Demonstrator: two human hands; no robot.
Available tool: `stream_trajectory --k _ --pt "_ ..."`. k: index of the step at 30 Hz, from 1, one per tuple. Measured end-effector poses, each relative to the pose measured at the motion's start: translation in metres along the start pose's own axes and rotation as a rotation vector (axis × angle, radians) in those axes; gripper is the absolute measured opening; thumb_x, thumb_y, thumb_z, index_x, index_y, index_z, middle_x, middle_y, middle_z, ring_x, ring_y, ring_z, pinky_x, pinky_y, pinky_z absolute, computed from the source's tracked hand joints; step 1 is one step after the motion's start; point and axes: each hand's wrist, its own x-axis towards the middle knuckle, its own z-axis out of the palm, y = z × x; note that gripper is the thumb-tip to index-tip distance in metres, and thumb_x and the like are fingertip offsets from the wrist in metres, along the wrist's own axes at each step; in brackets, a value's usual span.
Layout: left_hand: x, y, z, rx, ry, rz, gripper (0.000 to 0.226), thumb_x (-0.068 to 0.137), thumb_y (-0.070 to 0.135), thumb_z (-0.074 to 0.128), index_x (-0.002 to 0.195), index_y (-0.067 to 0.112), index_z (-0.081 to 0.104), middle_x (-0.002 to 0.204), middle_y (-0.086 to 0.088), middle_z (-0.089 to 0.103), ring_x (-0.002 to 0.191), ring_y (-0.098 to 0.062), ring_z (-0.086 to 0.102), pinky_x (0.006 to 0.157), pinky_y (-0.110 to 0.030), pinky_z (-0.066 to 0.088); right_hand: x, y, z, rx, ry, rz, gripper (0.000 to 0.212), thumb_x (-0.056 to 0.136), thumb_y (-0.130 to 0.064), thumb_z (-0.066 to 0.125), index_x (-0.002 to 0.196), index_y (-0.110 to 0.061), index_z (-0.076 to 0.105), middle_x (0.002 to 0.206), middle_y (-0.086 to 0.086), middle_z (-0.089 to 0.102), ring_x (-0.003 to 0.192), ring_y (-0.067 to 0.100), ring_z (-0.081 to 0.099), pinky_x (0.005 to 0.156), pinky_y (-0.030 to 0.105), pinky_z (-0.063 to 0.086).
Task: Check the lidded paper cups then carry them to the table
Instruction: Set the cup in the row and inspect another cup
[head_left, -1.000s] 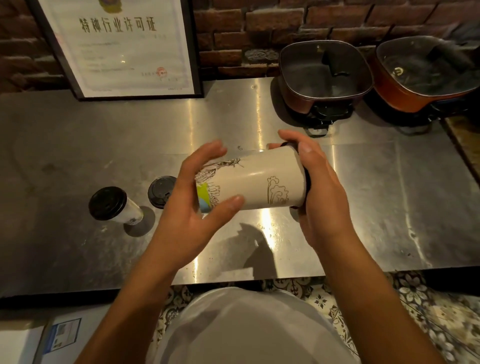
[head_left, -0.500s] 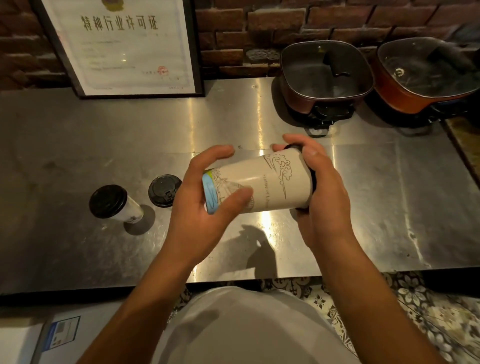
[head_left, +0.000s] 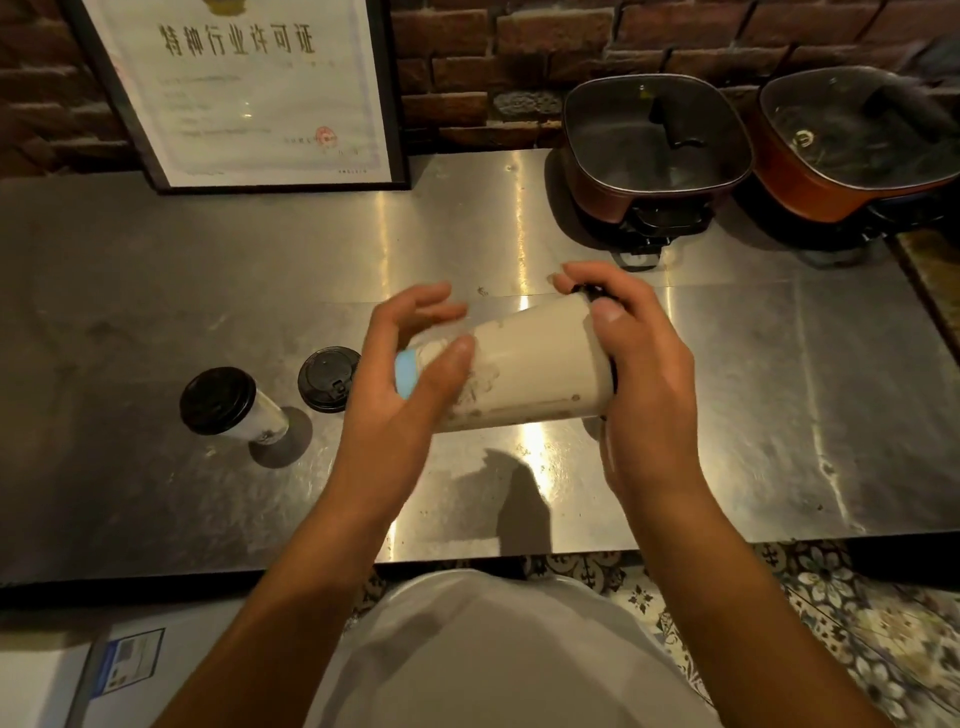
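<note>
A tall beige paper cup (head_left: 535, 358) with a black lid lies sideways in the air above the steel counter (head_left: 156, 291), its lid end to the right. My right hand (head_left: 644, 374) grips the lid end. My left hand (head_left: 400, 384) holds the bottom end, thumb on the cup wall, fingers curled loosely behind it and blurred by motion. On the counter to the left stand two more lidded cups: a small white one (head_left: 228, 405) and one (head_left: 328, 379) partly hidden behind my left hand, only its black lid showing.
Two red electric hot pots with glass lids (head_left: 654, 140) (head_left: 857, 140) stand at the back right against a brick wall. A framed certificate (head_left: 249, 88) leans at the back left. The counter's front edge runs just before my body; patterned floor tiles lie below right.
The cup has turned about its long axis between my hands; its printed drawings rotated out of sight. My left fingers have loosened and moved. The two standing cups have not moved.
</note>
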Motion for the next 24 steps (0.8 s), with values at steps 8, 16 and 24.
stream_trajectory --k 8,16,24 --pt "0.000 0.012 0.004 -0.365 -0.024 -0.362 0.027 0.090 0.041 0.069 0.101 0.016 0.068 0.099 -0.009 0.073 0.090 -0.031 0.074 0.059 -0.038 0.060 -0.006 -0.012 -0.010 -0.195 -0.164 -0.492 0.035 0.091 -0.022 0.049 0.122 -0.014 0.064 0.134 0.012 0.060 0.118 0.007 0.060 0.091 0.024 0.050" --pt "-0.011 0.010 0.008 0.020 -0.011 0.131 0.053 0.092 0.029 0.069 0.137 0.045 0.048 0.133 0.009 0.060 0.118 -0.012 0.066 0.083 -0.027 0.060 0.001 -0.016 -0.006 0.099 0.028 0.203 0.032 0.105 -0.033 0.044 0.128 -0.030 0.066 0.122 -0.007 0.073 0.101 0.015 0.071 0.063 0.026 0.050" --pt "0.001 0.008 0.013 -0.429 0.108 -0.551 0.030 0.094 0.046 0.062 0.103 0.019 0.070 0.090 -0.007 0.073 0.074 -0.020 0.076 0.051 -0.034 0.057 -0.008 -0.011 -0.003 -0.469 -0.153 -0.494 0.046 0.089 -0.034 0.055 0.133 -0.022 0.057 0.145 0.008 0.055 0.129 0.021 0.055 0.099 0.047 0.053"
